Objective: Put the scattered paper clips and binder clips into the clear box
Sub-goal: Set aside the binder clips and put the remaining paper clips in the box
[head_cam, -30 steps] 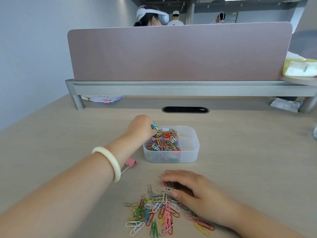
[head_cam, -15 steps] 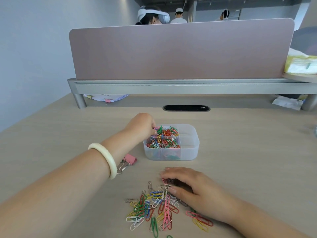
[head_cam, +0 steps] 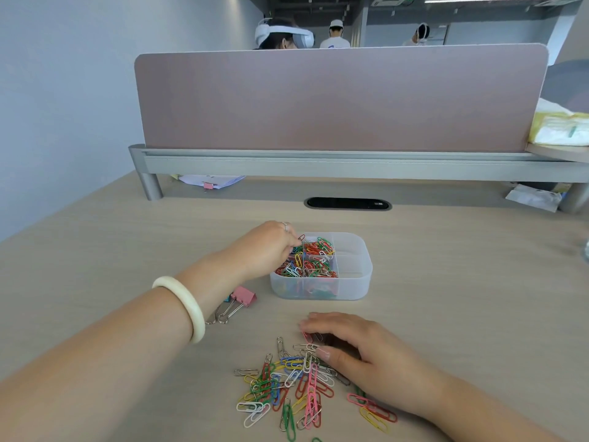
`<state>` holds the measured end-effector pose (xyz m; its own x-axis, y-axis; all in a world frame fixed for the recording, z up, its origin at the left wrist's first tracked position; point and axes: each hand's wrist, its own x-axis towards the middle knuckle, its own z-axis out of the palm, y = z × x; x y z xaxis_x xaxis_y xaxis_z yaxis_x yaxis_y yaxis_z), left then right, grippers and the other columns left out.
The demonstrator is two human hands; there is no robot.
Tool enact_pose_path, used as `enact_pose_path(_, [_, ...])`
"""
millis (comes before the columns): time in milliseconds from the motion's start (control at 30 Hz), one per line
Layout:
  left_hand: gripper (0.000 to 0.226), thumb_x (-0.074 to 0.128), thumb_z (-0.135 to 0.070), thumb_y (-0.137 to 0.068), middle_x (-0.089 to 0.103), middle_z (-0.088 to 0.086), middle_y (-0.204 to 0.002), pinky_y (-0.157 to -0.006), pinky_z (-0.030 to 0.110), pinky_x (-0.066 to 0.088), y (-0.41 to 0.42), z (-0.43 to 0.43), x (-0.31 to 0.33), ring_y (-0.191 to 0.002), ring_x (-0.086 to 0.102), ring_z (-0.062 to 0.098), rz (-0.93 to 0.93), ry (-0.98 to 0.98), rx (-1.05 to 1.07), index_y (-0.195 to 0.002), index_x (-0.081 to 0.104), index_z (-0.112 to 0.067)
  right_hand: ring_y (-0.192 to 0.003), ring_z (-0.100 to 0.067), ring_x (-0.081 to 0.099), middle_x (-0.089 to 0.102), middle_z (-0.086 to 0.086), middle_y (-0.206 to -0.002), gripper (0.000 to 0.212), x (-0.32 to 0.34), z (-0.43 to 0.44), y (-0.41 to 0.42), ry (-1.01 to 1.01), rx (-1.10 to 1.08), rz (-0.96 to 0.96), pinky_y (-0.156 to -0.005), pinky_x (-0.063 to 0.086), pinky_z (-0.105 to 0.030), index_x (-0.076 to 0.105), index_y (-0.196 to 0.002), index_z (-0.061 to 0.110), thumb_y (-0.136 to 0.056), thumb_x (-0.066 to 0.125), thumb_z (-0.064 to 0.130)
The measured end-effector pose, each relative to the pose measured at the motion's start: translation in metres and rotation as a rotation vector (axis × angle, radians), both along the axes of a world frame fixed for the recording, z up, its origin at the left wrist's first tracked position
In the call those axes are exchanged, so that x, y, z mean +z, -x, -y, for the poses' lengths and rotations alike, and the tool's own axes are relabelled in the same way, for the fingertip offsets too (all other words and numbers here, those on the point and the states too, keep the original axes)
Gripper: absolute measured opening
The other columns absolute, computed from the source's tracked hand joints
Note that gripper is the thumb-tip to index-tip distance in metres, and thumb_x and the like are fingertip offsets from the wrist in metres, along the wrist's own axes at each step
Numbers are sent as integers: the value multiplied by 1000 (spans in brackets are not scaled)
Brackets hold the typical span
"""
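Note:
The clear box (head_cam: 353,282) stands mid-desk; its left compartments are full of coloured paper clips (head_cam: 314,261). My left hand (head_cam: 266,247), with a white bangle on the wrist, reaches over the box's left rim with curled fingers and pinches a paper clip at its fingertips. Nearer to me lies a scattered pile of paper clips (head_cam: 287,387). My right hand (head_cam: 366,355) arches over the pile's right side, fingertips touching clips, thumb apart from the fingers. A pink binder clip (head_cam: 243,296) lies left of the box, beside my left forearm, which partly hides a blue one.
A mauve divider panel (head_cam: 341,100) on a grey rail (head_cam: 318,165) closes the desk's far side, with a black cable slot (head_cam: 347,204) before it. Papers (head_cam: 210,180) lie under the rail at left, a plastic wrapper (head_cam: 532,197) at right. People stand beyond the panel.
My left hand has come down from above the box to its left rim, still with curled fingers. My right hand has stayed on the pile.

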<state>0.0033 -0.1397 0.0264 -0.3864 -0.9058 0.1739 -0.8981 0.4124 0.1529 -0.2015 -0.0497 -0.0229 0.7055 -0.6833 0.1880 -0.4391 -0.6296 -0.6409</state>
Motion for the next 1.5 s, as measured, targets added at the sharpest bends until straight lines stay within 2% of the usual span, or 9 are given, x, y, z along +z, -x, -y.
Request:
enact_pose_path(233, [23, 42, 7, -83, 57, 18, -89, -77, 32, 41, -9, 2, -2, -88, 54, 25, 9, -53, 55, -93, 61, 9, -121, 15, 38, 52, 20, -130, 41, -2, 0, 1, -33, -20, 0, -104, 28, -8, 53, -121, 35, -84, 44, 48])
enact_pose_path(400, [31, 43, 0, -87, 63, 7, -118, -91, 29, 40, -13, -30, 10, -111, 55, 24, -119, 106, 0, -110, 63, -6, -106, 1, 60, 68, 15, -110, 26, 0, -3, 2, -270, -46, 173, -96, 47, -25, 60, -112, 28, -87, 53, 26])
enact_pose_path(567, [36, 41, -37, -86, 60, -15, -94, -70, 7, 37, -28, -89, -10, -77, 55, -3, -329, 78, -78, -108, 64, -22, -101, -15, 66, 72, 0, -104, 24, 5, -4, 10, -452, -77, 359, -86, 50, -20, 59, -111, 17, -90, 50, 16])
enact_pose_path(633, [44, 37, -53, -81, 57, -27, -99, -76, 2, 34, -32, -110, -23, -87, 52, -8, -328, -22, -84, -110, 62, -31, -100, -12, 65, 71, -2, -105, 24, 9, -2, 13, -427, -116, 369, -86, 46, -15, 60, -113, 16, -90, 51, 13])
enact_pose_path(800, [85, 33, -88, -57, 35, -30, -121, -95, 4, 17, -43, -140, -33, -117, 22, -12, -150, -182, -89, -129, 39, -43, -101, -2, 43, 48, 20, -98, 67, 19, -4, 35, 40, -150, -153, -87, 33, -10, 54, -120, 39, -67, 43, 79])
enact_pose_path(900, [100, 47, -88, -46, 23, -28, -112, -95, 10, 18, -45, -150, -34, -109, 18, -3, -20, -214, -96, -134, 28, -45, -107, 5, 28, 31, 26, -102, 99, 20, -18, 42, 61, -108, -477, -93, 25, -10, 29, -136, 43, -49, 37, 91])
enact_pose_path(1033, [100, 49, -88, -46, 21, -22, -100, -96, 23, 28, -38, -152, -41, -101, 24, 2, -43, -189, -77, -134, 30, -44, -101, -2, 28, 29, 18, -101, 112, 22, -35, 28, 138, -135, -588, -97, 25, -20, 16, -140, 41, -44, 45, 90])
enact_pose_path(1267, [77, 45, -83, -58, 41, -16, -92, -69, 18, 37, -28, -144, -39, -83, 37, 1, -52, -115, -154, -122, 45, -40, -95, -8, 39, 39, 14, -97, 84, 10, -35, -5, 260, -64, -426, -88, 36, -26, 34, -132, 42, -59, 46, 82])
enact_pose_path(1500, [53, 42, -74, -66, 39, -23, -89, -69, 32, 46, -21, -130, -35, -80, 38, -7, -51, -176, -163, -111, 42, -45, -90, -2, 42, 52, 11, -98, 46, 9, -13, -7, 225, -10, -251, -83, 35, -14, 59, -113, 33, -75, 51, 57])
